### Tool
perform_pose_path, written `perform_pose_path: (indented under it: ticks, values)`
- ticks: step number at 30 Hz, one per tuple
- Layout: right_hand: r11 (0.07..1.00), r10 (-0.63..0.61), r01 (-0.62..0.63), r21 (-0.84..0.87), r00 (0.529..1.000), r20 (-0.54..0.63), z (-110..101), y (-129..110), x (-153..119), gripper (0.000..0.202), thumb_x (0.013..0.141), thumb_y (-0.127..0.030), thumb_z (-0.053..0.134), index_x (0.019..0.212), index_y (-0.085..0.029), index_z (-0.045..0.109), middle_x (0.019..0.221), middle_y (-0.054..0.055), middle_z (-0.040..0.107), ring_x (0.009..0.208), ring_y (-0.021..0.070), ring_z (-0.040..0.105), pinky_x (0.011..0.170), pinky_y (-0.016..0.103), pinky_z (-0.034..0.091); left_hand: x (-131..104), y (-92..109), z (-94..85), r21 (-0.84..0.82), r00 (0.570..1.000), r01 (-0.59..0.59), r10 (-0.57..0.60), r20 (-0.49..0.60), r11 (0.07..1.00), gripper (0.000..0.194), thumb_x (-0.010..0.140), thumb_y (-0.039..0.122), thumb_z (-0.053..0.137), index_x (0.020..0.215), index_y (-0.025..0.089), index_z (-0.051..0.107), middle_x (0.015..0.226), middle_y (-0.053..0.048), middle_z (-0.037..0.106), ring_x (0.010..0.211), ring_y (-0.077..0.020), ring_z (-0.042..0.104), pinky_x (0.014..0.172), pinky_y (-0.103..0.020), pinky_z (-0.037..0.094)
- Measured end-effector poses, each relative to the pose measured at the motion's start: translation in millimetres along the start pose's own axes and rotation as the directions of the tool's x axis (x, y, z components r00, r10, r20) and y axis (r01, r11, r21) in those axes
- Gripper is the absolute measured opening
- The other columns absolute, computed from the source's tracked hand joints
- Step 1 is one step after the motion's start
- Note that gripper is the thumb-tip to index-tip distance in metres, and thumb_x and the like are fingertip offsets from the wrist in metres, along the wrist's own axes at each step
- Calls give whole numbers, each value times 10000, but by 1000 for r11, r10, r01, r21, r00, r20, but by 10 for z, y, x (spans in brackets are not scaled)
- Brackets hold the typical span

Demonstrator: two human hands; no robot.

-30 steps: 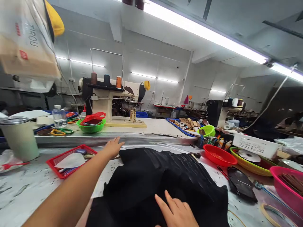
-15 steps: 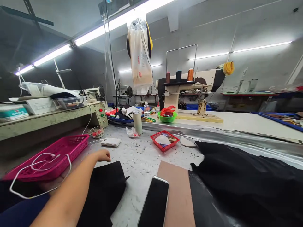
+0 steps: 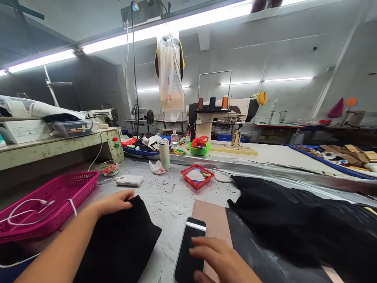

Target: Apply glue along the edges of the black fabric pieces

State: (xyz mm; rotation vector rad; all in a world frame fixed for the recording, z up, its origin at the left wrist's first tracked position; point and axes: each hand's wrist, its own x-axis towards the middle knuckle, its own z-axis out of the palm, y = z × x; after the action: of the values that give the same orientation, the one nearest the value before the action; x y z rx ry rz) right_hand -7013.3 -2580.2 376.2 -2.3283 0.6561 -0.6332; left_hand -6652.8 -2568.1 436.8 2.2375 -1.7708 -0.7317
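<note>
My left hand [image 3: 119, 201] pinches the upper edge of a black sheet of material [image 3: 123, 232], perhaps fabric or leather, at the lower left. Over the phone [image 3: 188, 243] is my right hand [image 3: 215, 255], its fingers spread and slightly blurred; I cannot tell whether they touch the screen. The phone overlaps the left edge of a pinkish-brown board [image 3: 215, 212]. A large crumpled black sheet [image 3: 282, 212] covers the table's right side.
On the grey table stand a red basket [image 3: 196, 184], a cream tumbler [image 3: 164, 155] and a white power bank [image 3: 129, 180]. A magenta basket [image 3: 85, 188] with a white cable is at left. Behind, a sewing machine [image 3: 206, 127] stands beside a green bowl [image 3: 199, 150].
My right hand has come into view over the phone. My left hand has gone slightly left and down, and the black sheet has shifted with its edge raised. The view has turned right.
</note>
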Motion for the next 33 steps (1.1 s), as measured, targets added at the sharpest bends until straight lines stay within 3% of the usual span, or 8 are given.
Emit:
perform_pose_path:
  ticks: [5, 9, 15, 21, 25, 27, 30, 33]
  values:
    - [983, 117, -120, 137, 993, 31, 475, -387, 1074, 726, 639, -336, 739, 1286, -198, 443, 1252, 94, 541, 1148, 277, 493, 932, 400, 413, -117, 308, -84, 111, 988, -108, 119, -100, 988, 123, 562, 260, 381, 629, 221, 286, 619, 49, 363, 618, -138, 403, 565, -254, 344]
    - [978, 195, -180, 108, 970, -149, 719, -403, 1598, 164, 750, -194, 612, 909, -176, 647, 950, 82, 649, 935, 258, 596, 830, 397, 439, -70, 385, -182, 273, 920, -92, 187, -346, 958, 141, 595, 203, 372, 735, 209, 391, 729, 11, 505, 699, -169, 478, 663, -298, 396]
    - [985, 128, -97, 144, 966, -227, 745, -322, 1898, 579, 554, -226, 771, 1083, -214, 536, 996, 22, 628, 936, 224, 589, 815, 347, 443, -17, 520, -232, 511, 819, -220, 442, -367, 831, 524, 655, 74, 358, 1113, 243, 548, 1014, -40, 581, 974, -210, 498, 899, -375, 368]
    - [986, 162, -124, 115, 889, -428, 746, -342, 2044, 490, 609, -185, 718, 1057, -171, 521, 1058, 82, 573, 982, 251, 545, 809, 377, 437, 53, 577, -242, 603, 796, -216, 496, -347, 768, 397, 724, 108, 370, 923, 284, 665, 950, -44, 562, 930, -221, 496, 858, -403, 392]
    - [999, 42, -27, 36, 870, -491, 705, -344, 2027, 428, 645, -163, 693, 1043, -187, 539, 1119, 94, 561, 1064, 250, 502, 866, 396, 403, -83, 587, -267, 531, 759, -292, 531, -378, 796, 339, 692, 97, 369, 864, 222, 633, 963, -46, 558, 971, -203, 491, 903, -357, 381]
    - [996, -91, 82, -40, 880, -466, 682, -352, 1968, 242, 662, -146, 673, 881, -208, 592, 981, 48, 626, 983, 224, 547, 888, 395, 382, -237, 605, -269, 438, 798, -308, 480, -364, 844, 353, 686, 139, 406, 973, 219, 596, 1028, -42, 560, 986, -196, 499, 912, -331, 388]
    - [955, -294, 257, -146, 868, -399, 650, -381, 1806, 127, 699, -99, 598, 730, -221, 591, 781, -8, 651, 820, 163, 590, 927, 364, 350, -527, 605, -223, 271, 939, -167, 237, -250, 948, 678, 616, 223, 547, 1278, 225, 402, 1142, -44, 558, 947, -202, 543, 873, -317, 432]
    - [826, -564, 486, -287, 732, -382, 608, -434, 1583, 156, 777, -114, 505, 776, -239, 599, 926, -3, 662, 844, 126, 592, 956, 324, 331, -809, 550, -115, 248, 989, -76, 104, -102, 966, 655, 585, 256, 600, 1230, 259, 488, 1099, -18, 617, 957, -213, 569, 852, -283, 449]
